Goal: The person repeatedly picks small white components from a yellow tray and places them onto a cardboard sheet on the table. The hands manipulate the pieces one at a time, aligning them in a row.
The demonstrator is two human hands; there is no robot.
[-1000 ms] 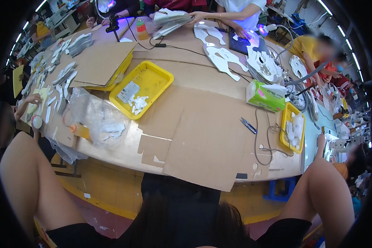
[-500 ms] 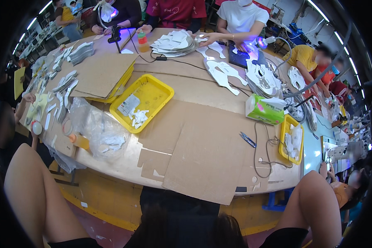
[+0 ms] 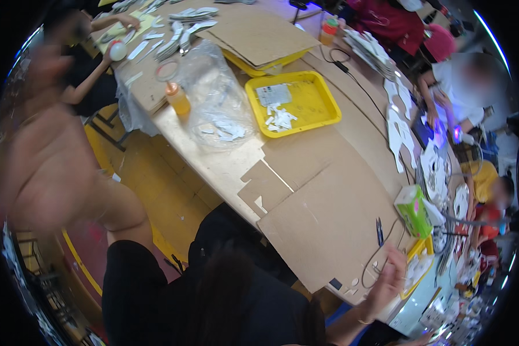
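Raised at the left, close to the camera, my left hand (image 3: 46, 164) is badly smeared by motion. Its fingers cannot be made out, nor whether anything is in them. At the lower right, my right hand (image 3: 388, 277) is open over the table's near edge, fingers pointing up, with no object seen in it. Closest to it are a dark cable (image 3: 365, 266), a small yellow tray (image 3: 410, 293) of white pieces and a pair of thread snips (image 3: 379, 232). The snips lie on a large brown cardboard sheet (image 3: 323, 225).
A yellow tray (image 3: 323, 118) holds small white strips. Beside it lie a clear plastic bag (image 3: 210, 86) and an orange-filled bottle (image 3: 179, 99). A green tissue pack (image 3: 412, 210) stands at the right. Co-workers sit around the table, with stacked white cut pieces (image 3: 363, 51) before them.
The view has swung left and tilted, so the table appears turned. Both arms, earlier bent with hands out of sight, now show their hands. The snips still lie on the cardboard.
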